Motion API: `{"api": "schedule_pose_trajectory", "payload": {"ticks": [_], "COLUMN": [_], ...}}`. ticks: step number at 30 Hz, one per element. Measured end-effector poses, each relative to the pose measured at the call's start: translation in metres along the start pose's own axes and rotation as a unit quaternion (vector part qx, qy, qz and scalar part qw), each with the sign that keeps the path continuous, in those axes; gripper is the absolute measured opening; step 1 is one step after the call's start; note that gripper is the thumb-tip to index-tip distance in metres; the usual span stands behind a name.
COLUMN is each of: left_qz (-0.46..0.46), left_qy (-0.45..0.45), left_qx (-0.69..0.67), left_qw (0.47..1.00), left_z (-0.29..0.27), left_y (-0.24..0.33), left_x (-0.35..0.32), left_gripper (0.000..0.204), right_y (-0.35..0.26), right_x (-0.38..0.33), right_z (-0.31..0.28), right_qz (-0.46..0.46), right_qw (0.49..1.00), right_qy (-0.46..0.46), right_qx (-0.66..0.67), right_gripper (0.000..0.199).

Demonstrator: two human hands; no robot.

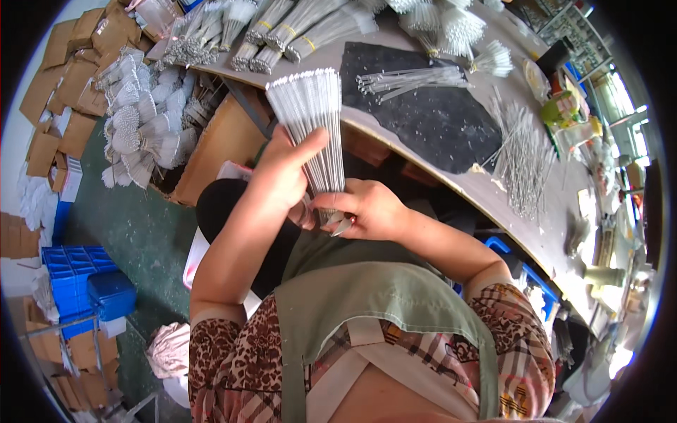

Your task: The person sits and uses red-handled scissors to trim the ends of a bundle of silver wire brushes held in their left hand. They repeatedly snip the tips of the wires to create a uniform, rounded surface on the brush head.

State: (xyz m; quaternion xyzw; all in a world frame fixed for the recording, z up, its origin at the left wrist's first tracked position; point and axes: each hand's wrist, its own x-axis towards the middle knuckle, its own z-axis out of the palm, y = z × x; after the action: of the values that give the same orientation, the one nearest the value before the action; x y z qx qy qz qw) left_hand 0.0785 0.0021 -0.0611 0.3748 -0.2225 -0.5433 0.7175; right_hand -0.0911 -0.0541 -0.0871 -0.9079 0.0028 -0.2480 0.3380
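A fanned bundle of thin white brushes on wire stems [308,113] stands upright in front of me. My left hand [285,169] wraps its middle from the left, thumb along the stems. My right hand [367,208] pinches the lower wire ends from the right. The bundle hangs above the edge of the worktable [395,141]. On the table's dark mat [430,116] lies a small loose row of similar brushes [412,79]. A heap of bare wire stems [525,158] lies further right.
Tied brush bundles [296,32] line the far side of the table. More bundles fill a cardboard box [148,127] at the left. Flat cartons [63,77] are stacked along the wall. Blue crates [84,282] stand on the green floor. Bottles and clutter [571,120] crowd the table's right end.
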Motion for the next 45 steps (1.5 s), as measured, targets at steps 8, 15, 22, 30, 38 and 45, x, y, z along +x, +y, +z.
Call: {"api": "schedule_pose_trajectory", "payload": {"ticks": [8,15,22,30,38,45], "left_qz": [-0.051,0.07,0.08,0.061,0.055,0.044], "left_qy": [0.01,-0.15,-0.241,-0.24,-0.105,-0.084], "left_qx": [0.079,0.442,0.587,0.586,0.466,0.399], "left_qw": [0.996,0.882,0.769,0.772,0.877,0.912], "left_z": [0.012,-0.01,-0.045,-0.046,-0.017,-0.014], "left_y": [-0.058,-0.071,-0.096,-0.1,-0.089,-0.098], "left_x": [-0.021,-0.021,-0.007,-0.002,-0.016,-0.017], "left_gripper": [0.039,0.054,0.042,0.039,0.057,0.057], "right_y": [0.03,0.032,0.024,0.036,0.03,0.03], "right_x": [-0.064,-0.055,-0.056,-0.06,-0.055,-0.033], "right_z": [-0.008,-0.029,-0.014,-0.01,-0.054,-0.054], "right_qz": [0.005,0.219,0.24,0.238,0.253,0.139], "right_qw": [0.989,0.85,0.802,0.83,0.914,0.978], "right_qy": [0.123,0.146,0.157,0.142,0.208,0.147], "right_qx": [0.083,0.456,0.525,0.484,0.24,0.042], "right_gripper": [0.049,0.088,0.079,0.078,0.019,0.013]}}
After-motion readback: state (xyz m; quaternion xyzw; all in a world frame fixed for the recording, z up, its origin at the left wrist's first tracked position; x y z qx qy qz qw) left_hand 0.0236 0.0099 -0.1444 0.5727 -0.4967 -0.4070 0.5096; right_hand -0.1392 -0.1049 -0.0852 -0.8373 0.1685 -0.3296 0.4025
